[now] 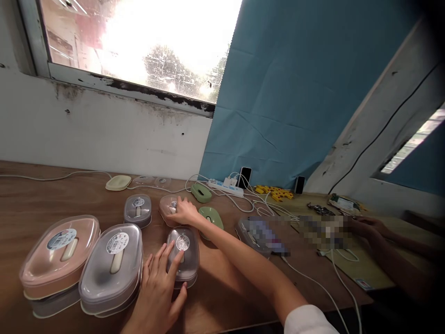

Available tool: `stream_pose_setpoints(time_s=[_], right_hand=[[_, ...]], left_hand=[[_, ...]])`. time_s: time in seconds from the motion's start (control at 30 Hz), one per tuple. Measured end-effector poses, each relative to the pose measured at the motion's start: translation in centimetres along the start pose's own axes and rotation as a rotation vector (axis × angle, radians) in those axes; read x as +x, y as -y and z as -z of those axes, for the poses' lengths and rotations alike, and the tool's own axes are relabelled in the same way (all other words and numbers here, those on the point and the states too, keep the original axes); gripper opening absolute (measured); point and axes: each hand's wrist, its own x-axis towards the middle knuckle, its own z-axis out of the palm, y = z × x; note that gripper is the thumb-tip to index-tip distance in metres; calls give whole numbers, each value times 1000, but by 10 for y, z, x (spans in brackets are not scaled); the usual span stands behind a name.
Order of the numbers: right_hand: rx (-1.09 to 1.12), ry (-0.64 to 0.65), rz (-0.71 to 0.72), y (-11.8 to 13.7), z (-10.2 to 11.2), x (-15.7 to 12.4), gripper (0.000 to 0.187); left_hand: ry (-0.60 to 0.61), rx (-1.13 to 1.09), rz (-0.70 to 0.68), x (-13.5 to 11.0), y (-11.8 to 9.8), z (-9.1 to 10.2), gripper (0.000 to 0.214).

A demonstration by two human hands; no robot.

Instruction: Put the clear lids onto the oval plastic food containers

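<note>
My left hand [160, 280] lies at the near left side of a small grey food container [189, 264], with its fingers stretched out and spread, some touching the clear lid. Beyond it, my right hand [186, 211] reaches across and grips a small pink food container [166, 202], its fingers over the lid and partly hiding it. Another small grey container [137, 209] stands to the left of the pink one. Two larger lidded stacks, one pink-topped [48, 269] and one grey [100, 273], sit at the near left. These lids bear round labels and pale handles.
Green containers [210, 215] and a pale yellow lid [118, 183] lie behind. A power strip [225, 187], phone [245, 177], cables and yellow pieces [274, 191] line the wall. At right are a clear box [248, 236] and another person's arm [378, 246].
</note>
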Motion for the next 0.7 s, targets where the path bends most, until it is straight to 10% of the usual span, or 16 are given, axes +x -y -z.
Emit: stream_pose_setpoints(time_s=[0.7], right_hand=[[-7, 86, 34, -2, 14, -12, 81]], left_hand=[[-6, -16, 8, 0, 1, -1, 55]])
